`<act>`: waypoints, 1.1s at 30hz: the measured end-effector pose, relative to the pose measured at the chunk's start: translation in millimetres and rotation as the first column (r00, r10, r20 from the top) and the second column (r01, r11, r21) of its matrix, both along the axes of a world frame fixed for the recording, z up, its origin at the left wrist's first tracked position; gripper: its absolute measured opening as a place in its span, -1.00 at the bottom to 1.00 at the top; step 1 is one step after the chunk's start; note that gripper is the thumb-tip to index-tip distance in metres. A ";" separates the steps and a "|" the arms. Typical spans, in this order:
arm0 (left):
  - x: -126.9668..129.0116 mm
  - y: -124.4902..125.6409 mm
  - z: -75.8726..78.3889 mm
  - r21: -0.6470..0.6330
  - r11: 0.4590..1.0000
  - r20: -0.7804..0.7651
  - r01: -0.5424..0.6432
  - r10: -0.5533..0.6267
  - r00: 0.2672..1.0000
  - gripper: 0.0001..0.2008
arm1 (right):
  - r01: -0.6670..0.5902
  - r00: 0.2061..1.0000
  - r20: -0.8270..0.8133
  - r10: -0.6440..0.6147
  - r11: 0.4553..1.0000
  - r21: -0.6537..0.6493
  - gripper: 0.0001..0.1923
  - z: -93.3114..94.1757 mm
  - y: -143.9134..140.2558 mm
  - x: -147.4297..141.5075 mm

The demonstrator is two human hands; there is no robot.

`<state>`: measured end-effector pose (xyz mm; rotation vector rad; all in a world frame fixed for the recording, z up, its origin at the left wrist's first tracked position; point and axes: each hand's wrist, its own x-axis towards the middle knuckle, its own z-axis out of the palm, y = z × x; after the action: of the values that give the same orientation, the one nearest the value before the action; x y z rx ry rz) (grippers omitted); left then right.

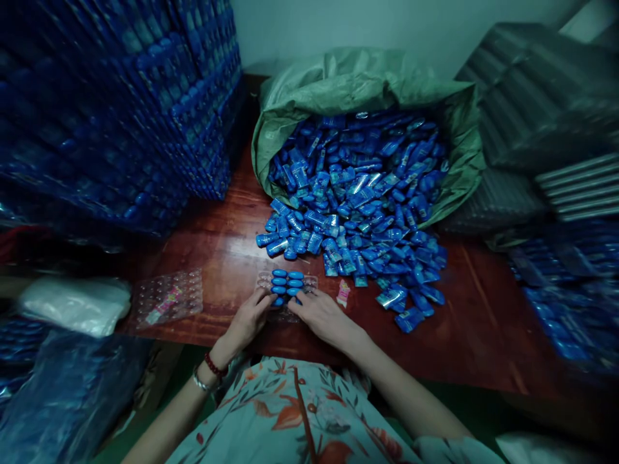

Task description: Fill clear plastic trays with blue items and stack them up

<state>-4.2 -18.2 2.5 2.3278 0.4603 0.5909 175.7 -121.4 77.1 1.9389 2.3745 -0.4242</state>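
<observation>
Two hands work over a clear blister tray that lies near the front edge of the wooden table, just ahead of the person. Several small blue pieces already sit in the tray's pockets in short rows. The left hand rests on the tray's left side with fingers loosely curled and pressing at the nearest blue pieces; the right hand lies on the right side, fingers together and pointing inward, though whether they pinch a piece I cannot tell. A light tray like this would likely skate or tip under uneven pressure, and seated pieces could pop out of their shallow pockets. Just beyond, the loose heap of blue pieces spills from the green sack toward the tray; a nudge from a wrist might send more sliding into the work area or off the table's edge. A small pink-and-white item beside the right hand could be swept into a pocket by mistake. Another clear tray sits well to the left, close to the edge, where an elbow could knock it down.
</observation>
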 end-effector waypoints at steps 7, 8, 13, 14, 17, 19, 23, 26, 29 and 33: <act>-1.7 -3.0 1.2 0.165 0.983 -0.142 0.078 -0.054 0.988 -0.68 | -0.018 1.000 -0.014 0.018 1.000 -0.012 -0.76 3.4 6.3 -1.4; -1.0 -4.6 2.4 0.183 0.980 -0.148 0.081 -0.054 0.988 -0.69 | -0.015 1.000 -0.018 0.015 1.000 -0.006 -0.76 3.6 6.3 -2.4; 2.5 -12.2 8.2 0.200 0.975 -0.307 0.100 -0.035 0.951 -0.74 | -0.009 1.000 -0.024 0.008 1.000 -0.011 -0.76 9.0 8.0 -6.1; 2.2 -13.2 7.3 0.214 0.972 -0.332 0.095 -0.019 0.943 -0.72 | -0.003 1.000 -0.026 0.003 1.000 -0.017 -0.75 10.4 8.6 -6.0; -2.3 -15.1 -1.0 0.338 0.939 -0.293 0.056 0.048 0.955 -0.62 | 0.038 0.998 -0.050 -0.040 0.999 -0.031 -0.75 9.5 8.0 -3.9; -7.1 -16.2 -8.1 0.435 0.900 -0.223 -0.008 0.116 0.968 -0.56 | 0.072 0.994 -0.080 -0.073 0.997 -0.026 -0.74 2.8 4.9 -2.0; -13.1 -19.1 -13.5 0.538 0.834 -0.201 -0.122 0.268 0.942 -0.45 | 0.117 0.987 -0.119 -0.107 0.990 0.080 -0.63 -18.3 -4.1 -1.4; -12.0 -17.4 -9.5 0.571 0.802 -0.177 -0.175 0.329 0.928 -0.46 | 0.119 0.989 -0.108 -0.106 0.984 0.132 -0.59 -26.1 -5.7 -4.0; -10.0 -11.1 -5.0 0.548 0.827 -0.199 -0.126 0.276 0.940 -0.42 | 0.086 0.995 -0.065 -0.079 0.988 0.125 -0.61 -21.1 -0.7 -5.8; -10.3 -4.2 -4.0 0.499 0.865 -0.214 -0.050 0.179 0.960 -0.36 | 0.055 0.998 -0.045 -0.052 0.996 0.073 -0.70 -6.2 7.9 -4.3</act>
<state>-14.5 -22.4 -1.5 2.9021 0.6306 0.5080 171.4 -113.5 70.9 2.0499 2.4017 -0.3894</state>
